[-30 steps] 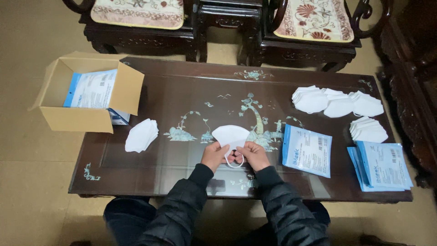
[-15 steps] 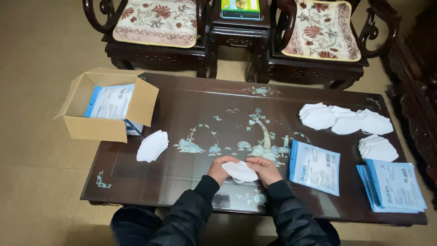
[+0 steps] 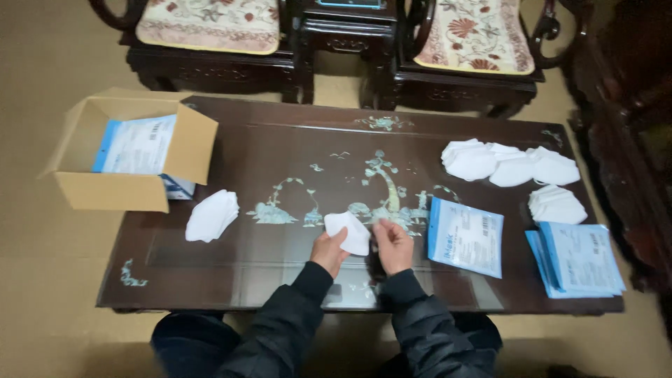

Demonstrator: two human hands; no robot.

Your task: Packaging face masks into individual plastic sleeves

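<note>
Head view, the only one. A seated person in dark sleeves works at the near edge of a dark inlaid table [image 3: 280,150]. The left hand [image 3: 329,250] pinches a folded white mask [image 3: 348,232] by its near-left corner, fingers closed on it; the mask sits just above the tabletop, near centre. The right hand [image 3: 394,245] hovers just right of the mask, fingers curled; whether it touches the mask or grips a strap, I cannot tell. A stack of folded masks [image 3: 211,215] lies to the left, apparently sorted apart from the loose white masks [image 3: 511,164] at far right. A blue-and-white packet [image 3: 467,236] lies just right of the hands, within easy reach; more packets [image 3: 579,257] sit at near right. An open cardboard box [image 3: 126,157] holding packets overhangs the far-left corner. Motion blur smears the fingers; the lap is cut off below.
</note>
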